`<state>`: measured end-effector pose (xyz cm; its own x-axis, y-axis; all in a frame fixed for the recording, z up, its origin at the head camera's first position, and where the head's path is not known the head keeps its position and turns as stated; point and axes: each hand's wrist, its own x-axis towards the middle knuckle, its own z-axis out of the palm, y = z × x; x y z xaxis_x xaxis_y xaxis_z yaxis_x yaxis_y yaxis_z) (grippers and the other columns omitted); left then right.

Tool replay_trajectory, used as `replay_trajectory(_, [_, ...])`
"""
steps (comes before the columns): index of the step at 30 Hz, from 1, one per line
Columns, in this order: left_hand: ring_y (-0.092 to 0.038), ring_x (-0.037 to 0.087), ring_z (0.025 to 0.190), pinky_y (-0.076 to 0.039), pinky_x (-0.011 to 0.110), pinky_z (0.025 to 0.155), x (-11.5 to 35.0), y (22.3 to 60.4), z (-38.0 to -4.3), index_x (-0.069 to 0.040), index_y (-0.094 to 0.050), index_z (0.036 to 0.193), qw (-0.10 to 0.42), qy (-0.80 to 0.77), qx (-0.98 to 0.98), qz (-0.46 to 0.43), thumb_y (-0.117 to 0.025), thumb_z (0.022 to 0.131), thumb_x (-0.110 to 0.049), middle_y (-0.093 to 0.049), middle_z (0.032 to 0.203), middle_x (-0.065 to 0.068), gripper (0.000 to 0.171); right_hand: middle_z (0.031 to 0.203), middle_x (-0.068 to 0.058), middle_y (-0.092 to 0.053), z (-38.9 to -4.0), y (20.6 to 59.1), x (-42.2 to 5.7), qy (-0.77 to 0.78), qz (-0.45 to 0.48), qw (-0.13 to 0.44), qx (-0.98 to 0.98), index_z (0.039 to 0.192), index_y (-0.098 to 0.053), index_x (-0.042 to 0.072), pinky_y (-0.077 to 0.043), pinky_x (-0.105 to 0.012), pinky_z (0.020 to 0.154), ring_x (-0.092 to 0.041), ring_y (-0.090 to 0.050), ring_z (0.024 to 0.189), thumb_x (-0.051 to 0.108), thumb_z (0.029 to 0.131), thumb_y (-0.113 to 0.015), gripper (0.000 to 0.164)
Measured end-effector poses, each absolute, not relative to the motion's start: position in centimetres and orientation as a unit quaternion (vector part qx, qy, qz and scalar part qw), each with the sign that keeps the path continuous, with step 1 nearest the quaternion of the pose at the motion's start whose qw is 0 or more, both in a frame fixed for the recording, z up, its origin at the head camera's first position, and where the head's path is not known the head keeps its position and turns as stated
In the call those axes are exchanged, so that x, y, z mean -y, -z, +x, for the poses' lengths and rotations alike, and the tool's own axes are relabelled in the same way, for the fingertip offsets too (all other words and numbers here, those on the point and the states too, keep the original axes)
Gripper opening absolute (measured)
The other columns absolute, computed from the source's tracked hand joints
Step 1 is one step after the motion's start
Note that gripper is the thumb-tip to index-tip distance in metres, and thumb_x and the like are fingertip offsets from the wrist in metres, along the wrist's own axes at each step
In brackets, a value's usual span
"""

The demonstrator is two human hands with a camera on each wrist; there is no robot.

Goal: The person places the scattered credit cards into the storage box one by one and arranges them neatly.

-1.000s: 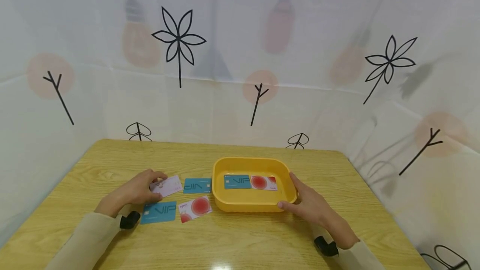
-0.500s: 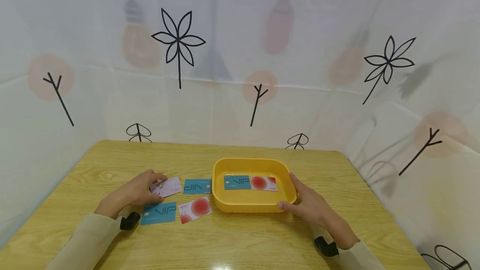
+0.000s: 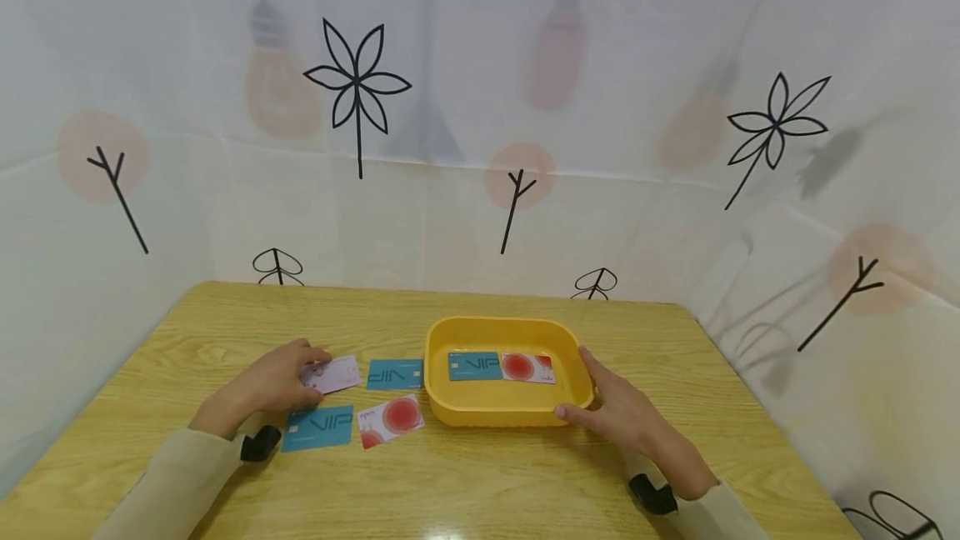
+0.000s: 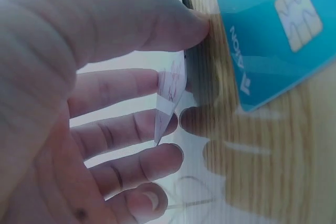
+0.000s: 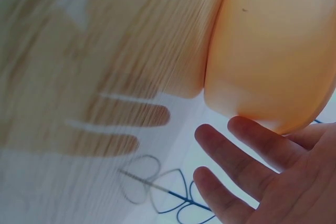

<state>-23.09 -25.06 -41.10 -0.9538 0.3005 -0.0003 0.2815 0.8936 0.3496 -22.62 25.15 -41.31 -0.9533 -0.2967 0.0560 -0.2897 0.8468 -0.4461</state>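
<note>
On the left of the table, my left hand (image 3: 273,377) pinches a pale pink card (image 3: 335,374) between thumb and fingers. The left wrist view shows this card (image 4: 172,80) nearly edge-on, standing at a tilt against the fingertips. Close by lie a blue VIP card (image 3: 318,429), a second blue VIP card (image 3: 392,374) and a white card with red circles (image 3: 390,421). At the yellow tray's (image 3: 502,417) right end, my right hand (image 3: 626,411) rests with thumb and fingers spread along the rim; its fingers (image 5: 231,156) look fairly straight in the right wrist view.
Inside the tray, a blue VIP card (image 3: 474,366) and a red-circled card (image 3: 528,367) lie side by side. The wooden table (image 3: 480,482) ends at the back against a patterned white cloth (image 3: 420,215). Black bands (image 3: 260,443) sit on both wrists.
The pale pink card has shifted slightly left and turned a little under my left hand. My right hand and the tray stay in place.
</note>
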Motion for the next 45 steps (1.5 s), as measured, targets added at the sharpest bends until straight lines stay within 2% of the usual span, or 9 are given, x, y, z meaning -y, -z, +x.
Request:
replay_trajectory(17, [-0.045,0.019,0.076,-0.041,0.035,0.070,25.0,40.9,-22.8,-0.002,-0.063,0.119,0.027,-0.192,-0.972,0.134,-0.080,0.072,-0.022,-0.051,0.092,0.005,0.054,0.149,-0.020,-0.033,-22.7,41.5,-25.2,0.231,-0.152,0.012,-0.961,0.153,-0.017,0.006,-0.035,-0.062,0.096,-0.041,-0.039,0.131,0.065,0.079,-0.063,0.105])
replay_trajectory(32, [-0.050,0.024,0.088,-0.044,0.047,0.081,25.9,41.4,-23.2,-0.004,-0.059,0.122,0.028,-0.223,-0.965,0.132,-0.083,0.073,-0.026,-0.056,0.105,0.013,0.058,0.148,-0.021,-0.034,-22.7,41.5,-25.2,0.228,-0.153,0.008,-0.961,0.153,-0.017,0.006,-0.036,-0.062,0.096,-0.041,-0.039,0.130,0.064,0.079,-0.062,0.104])
replay_trajectory(41, [-0.049,0.021,0.079,-0.043,0.040,0.072,26.2,41.2,-23.3,-0.001,-0.062,0.118,0.030,-0.233,-0.962,0.137,-0.070,0.085,-0.009,-0.056,0.090,0.006,0.035,0.149,-0.022,-0.033,-22.5,41.3,-25.1,0.232,-0.149,0.014,-0.961,0.153,-0.016,0.007,-0.035,-0.063,0.096,-0.042,-0.038,0.131,0.063,0.079,-0.063,0.104])
replay_trajectory(45, [-0.049,0.020,0.076,-0.044,0.038,0.069,26.3,40.9,-23.3,-0.002,-0.063,0.114,0.020,-0.238,-0.960,0.145,-0.064,0.086,-0.003,-0.056,0.087,0.005,0.028,0.149,-0.022,-0.033,-22.5,41.3,-25.1,0.232,-0.149,0.013,-0.961,0.153,-0.016,0.007,-0.035,-0.063,0.096,-0.042,-0.038,0.131,0.064,0.079,-0.063,0.104])
